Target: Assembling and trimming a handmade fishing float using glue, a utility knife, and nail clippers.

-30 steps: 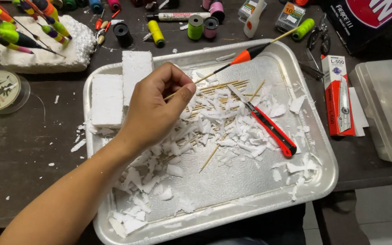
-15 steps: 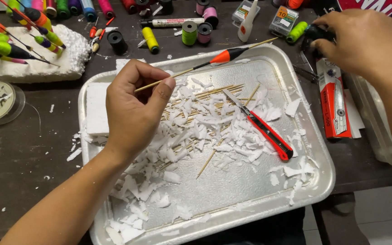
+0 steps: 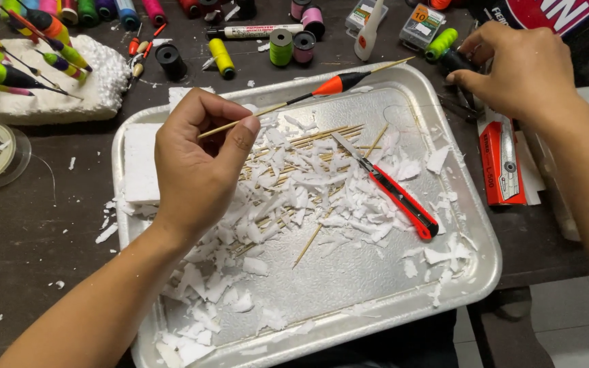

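We pinch the float (image 3: 335, 84) by its stick in our left hand (image 3: 195, 163), fingers pressed on it, over the tray (image 3: 376, 286) w/ foam bits. Our right hand (image 3: 512, 68), absent a sec ago, has reached past the tray, fingers curled on a dark tool (image 3: 452, 61), so the knife (image 3: 393, 191) lies unused.

There is one view only, from a camera on the person's head, looking steeply down and slightly forward at close range. The metal tray (image 3: 472, 225) fills the middle of the frame, the dark table (image 3: 28, 232) runs out past every edge, and both forearms enter from the bottom corners.
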